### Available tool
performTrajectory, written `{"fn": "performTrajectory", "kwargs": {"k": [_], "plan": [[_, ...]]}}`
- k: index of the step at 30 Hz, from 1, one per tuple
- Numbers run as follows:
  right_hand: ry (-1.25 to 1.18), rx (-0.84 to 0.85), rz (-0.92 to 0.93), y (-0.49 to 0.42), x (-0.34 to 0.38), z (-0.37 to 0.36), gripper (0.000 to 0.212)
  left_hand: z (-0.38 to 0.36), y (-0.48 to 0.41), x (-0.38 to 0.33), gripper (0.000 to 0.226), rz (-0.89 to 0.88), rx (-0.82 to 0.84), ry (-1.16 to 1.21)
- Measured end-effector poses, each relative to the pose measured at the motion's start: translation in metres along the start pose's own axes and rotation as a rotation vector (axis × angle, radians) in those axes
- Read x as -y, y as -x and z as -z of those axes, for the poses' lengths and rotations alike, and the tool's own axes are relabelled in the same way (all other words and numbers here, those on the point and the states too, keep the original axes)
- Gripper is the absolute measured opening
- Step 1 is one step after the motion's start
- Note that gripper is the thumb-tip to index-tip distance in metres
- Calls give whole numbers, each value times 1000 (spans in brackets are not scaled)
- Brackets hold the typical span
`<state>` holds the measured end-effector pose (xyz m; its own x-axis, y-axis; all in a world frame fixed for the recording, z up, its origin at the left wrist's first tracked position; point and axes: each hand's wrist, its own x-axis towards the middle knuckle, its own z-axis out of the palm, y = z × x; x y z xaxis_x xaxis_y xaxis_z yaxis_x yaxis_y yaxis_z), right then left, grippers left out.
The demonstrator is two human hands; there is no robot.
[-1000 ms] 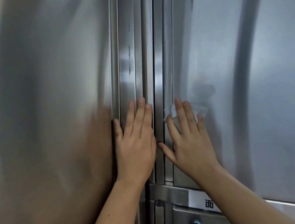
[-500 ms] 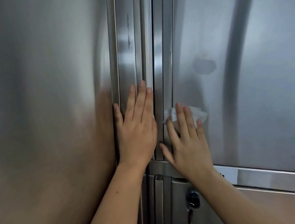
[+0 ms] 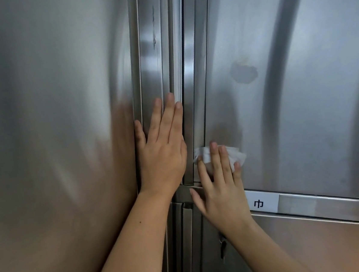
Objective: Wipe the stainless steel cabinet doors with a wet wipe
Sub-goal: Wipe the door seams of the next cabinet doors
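The person's right hand (image 3: 221,189) has slid the crumpled white wet wipe (image 3: 232,155) down the right stainless steel cabinet door (image 3: 304,99), nearer its bottom edge.

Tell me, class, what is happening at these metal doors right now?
A person is cleaning steel cabinet doors. The right hand presses a white wet wipe flat against the lower left corner of the right door. The left hand rests open and flat on the frame between the doors. A dull smudge sits higher up on the right door, above the wipe.
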<state>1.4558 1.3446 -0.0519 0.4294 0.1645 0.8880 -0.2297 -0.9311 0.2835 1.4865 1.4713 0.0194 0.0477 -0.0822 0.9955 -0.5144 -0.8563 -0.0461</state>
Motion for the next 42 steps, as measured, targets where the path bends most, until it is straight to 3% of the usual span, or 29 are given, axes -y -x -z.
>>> {"fn": "performTrajectory", "kwargs": {"k": [13, 24, 42], "plan": [[-111, 130, -8, 31, 11, 1, 66, -2, 1, 0, 55, -1, -11, -7], [-207, 143, 48, 42, 1, 1, 68, -3, 2, -1, 54, 8, -23, -27], [-163, 201, 135, 29, -9, 6, 59, -2, 2, -1, 56, 12, -16, -23]]}}
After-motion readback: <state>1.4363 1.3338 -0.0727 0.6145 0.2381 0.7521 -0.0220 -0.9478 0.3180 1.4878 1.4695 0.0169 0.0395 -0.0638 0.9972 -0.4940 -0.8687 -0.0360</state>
